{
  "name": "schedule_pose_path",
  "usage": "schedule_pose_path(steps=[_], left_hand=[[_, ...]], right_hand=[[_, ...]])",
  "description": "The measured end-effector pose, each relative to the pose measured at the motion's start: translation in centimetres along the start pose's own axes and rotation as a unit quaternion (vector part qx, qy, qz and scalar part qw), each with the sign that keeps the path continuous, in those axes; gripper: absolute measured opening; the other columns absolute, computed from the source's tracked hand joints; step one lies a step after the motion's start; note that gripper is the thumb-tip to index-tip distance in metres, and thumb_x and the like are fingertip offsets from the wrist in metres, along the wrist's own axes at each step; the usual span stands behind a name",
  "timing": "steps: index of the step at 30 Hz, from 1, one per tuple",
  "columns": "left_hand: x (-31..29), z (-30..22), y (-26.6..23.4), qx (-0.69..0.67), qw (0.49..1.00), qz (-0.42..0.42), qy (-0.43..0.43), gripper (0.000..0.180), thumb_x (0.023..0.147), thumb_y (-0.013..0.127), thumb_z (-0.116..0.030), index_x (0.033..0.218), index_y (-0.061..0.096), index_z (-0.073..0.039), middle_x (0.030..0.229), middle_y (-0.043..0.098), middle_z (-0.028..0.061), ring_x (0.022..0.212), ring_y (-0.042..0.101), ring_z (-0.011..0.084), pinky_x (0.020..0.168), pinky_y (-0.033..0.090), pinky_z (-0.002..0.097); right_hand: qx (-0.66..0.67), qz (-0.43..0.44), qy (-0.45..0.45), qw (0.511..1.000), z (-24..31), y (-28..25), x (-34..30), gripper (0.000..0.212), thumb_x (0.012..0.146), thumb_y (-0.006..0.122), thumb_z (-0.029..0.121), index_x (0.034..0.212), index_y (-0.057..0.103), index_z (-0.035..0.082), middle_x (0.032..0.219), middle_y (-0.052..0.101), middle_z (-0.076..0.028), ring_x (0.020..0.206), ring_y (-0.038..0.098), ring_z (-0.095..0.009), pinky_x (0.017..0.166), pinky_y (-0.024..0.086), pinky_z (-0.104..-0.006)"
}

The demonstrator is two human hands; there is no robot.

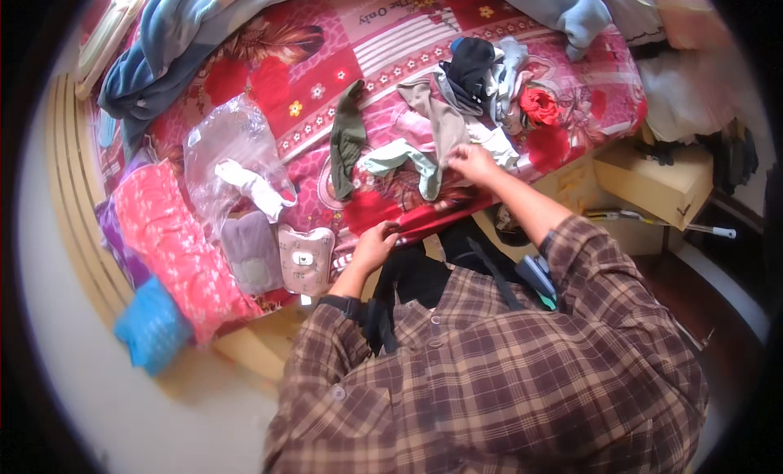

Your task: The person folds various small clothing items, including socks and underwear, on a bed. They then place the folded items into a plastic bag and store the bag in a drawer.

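My right hand (473, 163) is closed on the lower end of a taupe sock (440, 119), which stretches up toward a heap of socks. In that heap are a black sock (470, 70), a light blue-grey one (510, 66) and a bundled red cloth (539, 105). Just left of my right hand lies a pale mint sock (408, 163), bent over itself. A dark olive sock (348, 140) is laid out farther left. My left hand (377, 244) rests at the near edge of the bed, fingers loosely extended and holding nothing.
Left on the patterned red bedspread (318, 87) are a clear plastic bag (232, 140), a white sock (254, 189), a grey folded item (250, 252), a pink printed pouch (306, 258) and a coral bundle (175, 238). A blue blanket (155, 74) lies behind. An open drawer (652, 180) stands right.
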State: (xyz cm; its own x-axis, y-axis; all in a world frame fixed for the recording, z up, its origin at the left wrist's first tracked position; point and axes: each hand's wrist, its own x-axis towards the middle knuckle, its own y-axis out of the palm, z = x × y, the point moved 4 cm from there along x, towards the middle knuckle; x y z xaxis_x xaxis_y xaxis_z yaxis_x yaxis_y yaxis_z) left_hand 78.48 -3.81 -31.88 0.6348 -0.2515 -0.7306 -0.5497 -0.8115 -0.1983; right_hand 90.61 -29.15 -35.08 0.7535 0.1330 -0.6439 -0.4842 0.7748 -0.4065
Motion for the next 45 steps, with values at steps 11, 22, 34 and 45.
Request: schedule_pose_path(steps=[11,22,34,45], left_hand=[[3.6,-3.3,4.0,-0.412,0.901,0.039,-0.130,0.023,0.083,0.052,-0.013,0.103,0.049,-0.002,0.086,0.059,0.0070,0.071,0.057,0.0148,0.063,0.046,0.0258],[1.0,0.4,-0.5,-0.411,0.895,-0.069,-0.157,0.025,0.084,0.049,-0.013,0.108,0.048,-0.004,0.084,0.058,0.0047,0.066,0.056,0.0138,0.052,0.046,0.0280],[1.3,-3.1,-1.2,-0.473,0.868,-0.099,-0.117,0.028,0.084,0.049,-0.013,0.111,0.045,-0.007,0.093,0.058,0.0078,0.074,0.058,0.0195,0.059,0.049,0.0346],[0.5,-2.6,0.4,-0.421,0.896,-0.106,-0.097,0.036,0.080,0.051,-0.004,0.114,0.043,0.001,0.105,0.055,0.0092,0.093,0.053,0.0175,0.082,0.040,0.0272]], right_hand=[[0.099,0.280,-0.073,0.952,3.7,6.8,-10.3,0.025,0.074,0.059,0.007,0.099,0.055,0.004,0.083,0.060,-0.005,0.075,0.056,-0.010,0.071,0.045,-0.0252],[0.017,-0.196,0.068,0.978,-3.9,-5.1,-3.6,0.058,0.071,0.057,0.015,0.125,0.034,0.013,0.079,0.060,-0.011,0.073,0.059,-0.027,0.067,0.047,-0.0358],[0.046,-0.251,-0.066,0.965,-3.0,-5.9,1.5,0.024,0.072,0.055,0.009,0.095,0.057,0.004,0.079,0.061,-0.009,0.073,0.058,-0.013,0.067,0.045,-0.0258],[-0.169,-0.068,-0.186,0.965,4.6,-2.7,8.3,0.048,0.071,0.054,0.014,0.119,0.047,0.015,0.128,0.037,-0.013,0.108,0.045,-0.033,0.094,0.036,-0.0383]])
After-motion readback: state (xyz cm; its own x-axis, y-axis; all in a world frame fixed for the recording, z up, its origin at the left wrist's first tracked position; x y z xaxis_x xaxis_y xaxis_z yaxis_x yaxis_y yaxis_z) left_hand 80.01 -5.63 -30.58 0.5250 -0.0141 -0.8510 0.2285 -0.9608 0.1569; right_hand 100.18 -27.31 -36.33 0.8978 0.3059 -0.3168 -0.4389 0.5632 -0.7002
